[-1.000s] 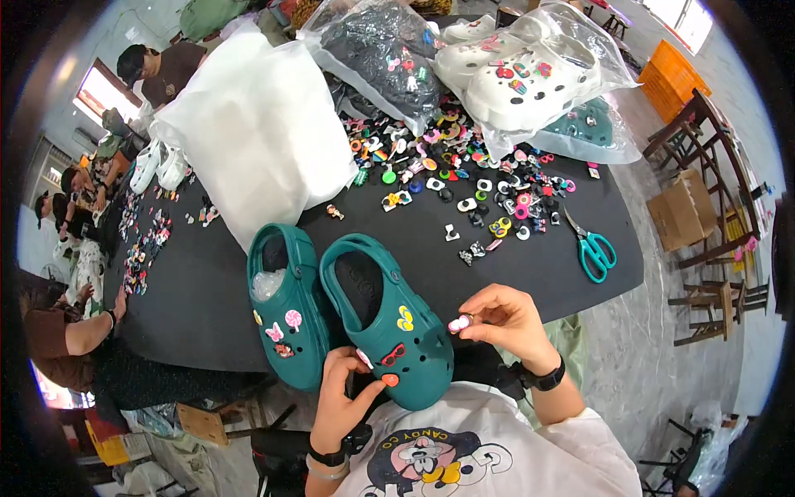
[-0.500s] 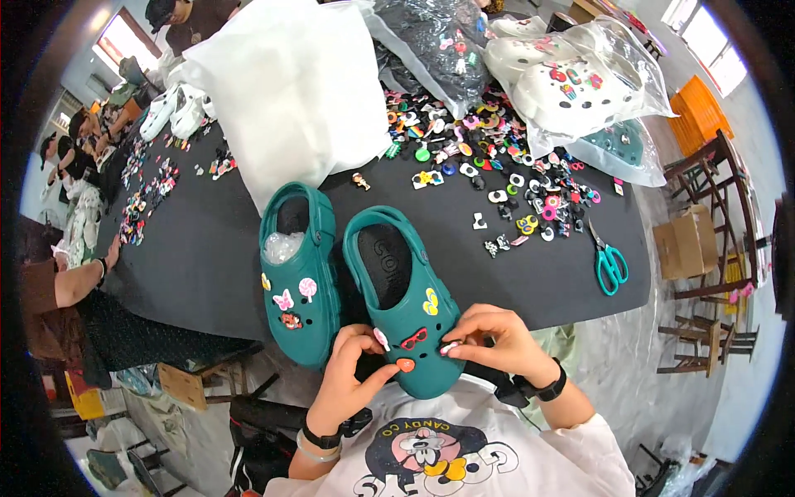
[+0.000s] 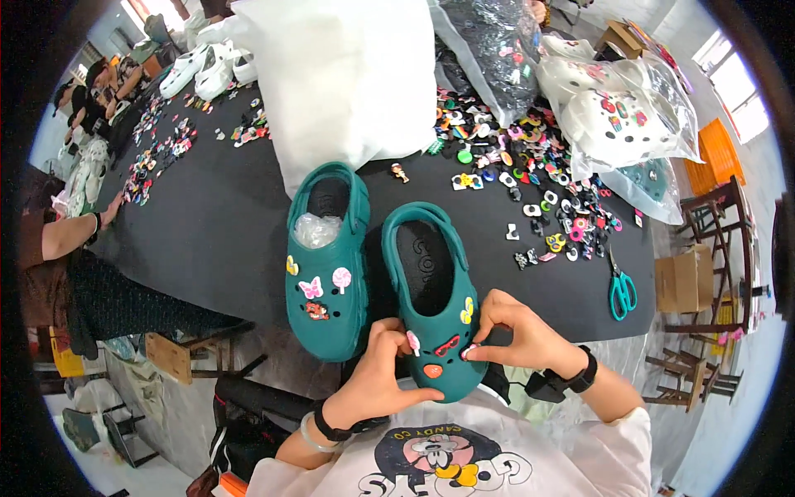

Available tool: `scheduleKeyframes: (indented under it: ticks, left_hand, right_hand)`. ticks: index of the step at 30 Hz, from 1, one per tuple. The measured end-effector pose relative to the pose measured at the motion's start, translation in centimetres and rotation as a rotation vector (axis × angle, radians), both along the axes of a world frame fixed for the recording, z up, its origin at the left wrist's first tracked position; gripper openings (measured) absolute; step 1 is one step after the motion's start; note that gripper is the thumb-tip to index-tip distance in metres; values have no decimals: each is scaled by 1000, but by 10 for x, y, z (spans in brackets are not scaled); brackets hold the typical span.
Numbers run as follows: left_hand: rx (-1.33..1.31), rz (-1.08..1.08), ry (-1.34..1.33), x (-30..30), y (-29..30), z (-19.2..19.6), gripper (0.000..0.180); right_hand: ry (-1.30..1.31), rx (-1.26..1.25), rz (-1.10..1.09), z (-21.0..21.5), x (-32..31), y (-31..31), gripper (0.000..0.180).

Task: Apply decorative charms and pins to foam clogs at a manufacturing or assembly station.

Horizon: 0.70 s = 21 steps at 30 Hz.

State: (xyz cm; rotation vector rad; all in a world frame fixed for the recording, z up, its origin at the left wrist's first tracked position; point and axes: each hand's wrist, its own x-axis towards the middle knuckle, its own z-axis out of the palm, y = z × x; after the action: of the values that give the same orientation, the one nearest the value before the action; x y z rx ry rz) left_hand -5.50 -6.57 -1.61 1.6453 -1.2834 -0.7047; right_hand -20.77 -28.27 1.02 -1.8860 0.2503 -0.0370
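Note:
A teal clog (image 3: 433,325) sits toe toward me at the near table edge. My left hand (image 3: 374,379) grips its left side, the thumb stretched along the toe. On the clog's right side my right hand (image 3: 530,335) pinches a small pale and dark shoe charm (image 3: 468,352) against the upper; the fingers partly hide it. Red sunglasses (image 3: 447,345), an orange charm (image 3: 432,370), yellow flip-flops (image 3: 467,311) and a pink charm (image 3: 412,341) are set in the same upper. Left of it stands its mate, another teal clog (image 3: 327,338), bearing several charms, with clear plastic in its opening.
Loose charms (image 3: 571,195) lie heaped on the black table (image 3: 224,224). Teal-handled scissors (image 3: 621,294) rest at the right. Behind are a white bag (image 3: 348,83) and bagged white clogs (image 3: 617,116). At the left, another person's arm (image 3: 74,234) reaches the table edge.
The view has shifted, so the clogs and table things appear further right. My left thumb has moved off the orange charm to the toe's lower edge. My right hand keeps its pinch.

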Motion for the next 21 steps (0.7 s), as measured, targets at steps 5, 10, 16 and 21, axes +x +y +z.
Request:
scheduleKeyframes:
  ticks: [5, 10, 16, 21]
  left_hand:
    - [-25, -3, 21, 1, 0, -5, 81]
    - [-82, 3, -22, 1, 1, -12, 81]
    - [-50, -4, 76, 1, 1, -17, 82]
    - [-81, -6, 8, 1, 0, -18, 81]
  right_hand:
    - [59, -106, -28, 1, 6, 1, 39]
    - [148, -136, -50, -9, 3, 4, 61]
    - [207, 201, -183, -25, 4, 9, 86]
    - [164, 174, -175, -34, 6, 8, 87]
